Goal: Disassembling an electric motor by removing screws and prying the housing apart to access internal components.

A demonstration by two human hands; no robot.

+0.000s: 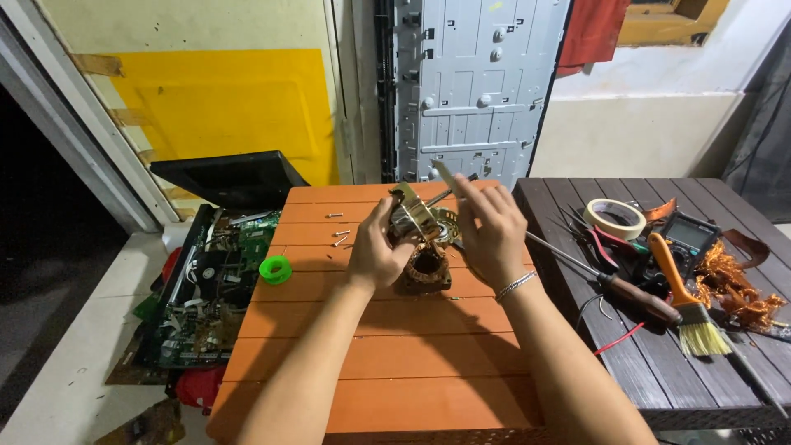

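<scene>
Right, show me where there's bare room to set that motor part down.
The orange table is bare on its near half, between the forearms and the front edge. Its far-left part holds loose screws and a green spool. The dark table is crowded with a brush, tape roll, screwdriver and copper wire.

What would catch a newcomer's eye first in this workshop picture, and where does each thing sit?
At the centre, the left hand and right hand hold a small motor part over the orange slatted table, above a copper-wound stator. On the dark table to the right lie an orange-handled brush and a roll of tape. A bright green spool sits at the orange table's left edge.
</scene>
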